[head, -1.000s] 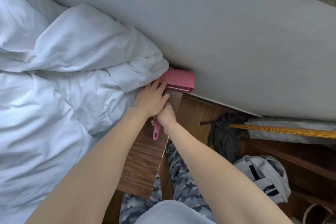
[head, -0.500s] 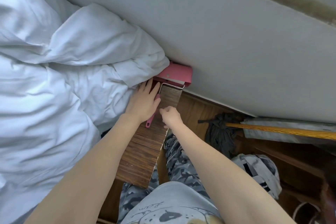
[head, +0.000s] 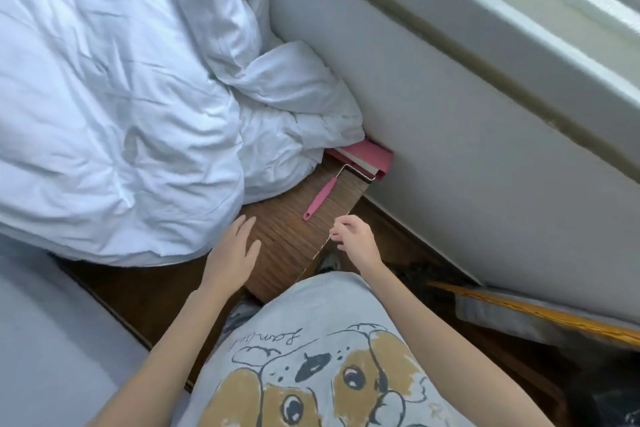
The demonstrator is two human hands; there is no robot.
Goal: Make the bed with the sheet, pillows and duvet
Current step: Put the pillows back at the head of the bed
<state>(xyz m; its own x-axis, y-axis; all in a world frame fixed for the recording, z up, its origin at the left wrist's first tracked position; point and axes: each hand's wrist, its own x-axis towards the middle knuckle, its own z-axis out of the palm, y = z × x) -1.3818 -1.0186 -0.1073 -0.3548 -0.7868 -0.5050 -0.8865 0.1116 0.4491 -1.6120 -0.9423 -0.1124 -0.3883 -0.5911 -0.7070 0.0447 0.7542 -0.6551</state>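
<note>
Both hands have drawn back from the pink lint roller (head: 341, 174) since half a second ago: the left hand (head: 232, 248), which then lay flat against the duvet's edge beside the roller's handle, now sits further down the wooden board (head: 294, 229), and the right hand (head: 353, 236) has left the handle as well.

Head view: the left hand is held flat with fingers straight and spread, holding nothing; whether the palm touches the board cannot be told. At its 3 o'clock the right hand has loosely curled fingers and grips nothing that shows; its fingertips are blurred by motion. The roller lies alone at 12 o'clock from the hands, its handle pointing toward them, its pink head against the wall (head: 450, 135) and partly tucked under the bedding. The crumpled white duvet (head: 114, 107) fills the area from 9 to 12 o'clock, bunched on the bed and spilling over the board; its upper and left parts are cut off by the frame. No sheet or pillow can be made out apart from the white mass. At 4 o'clock a wooden pole (head: 540, 314) runs out of view. A dog-print shirt (head: 311, 374) hides the floor below the arms.
</note>
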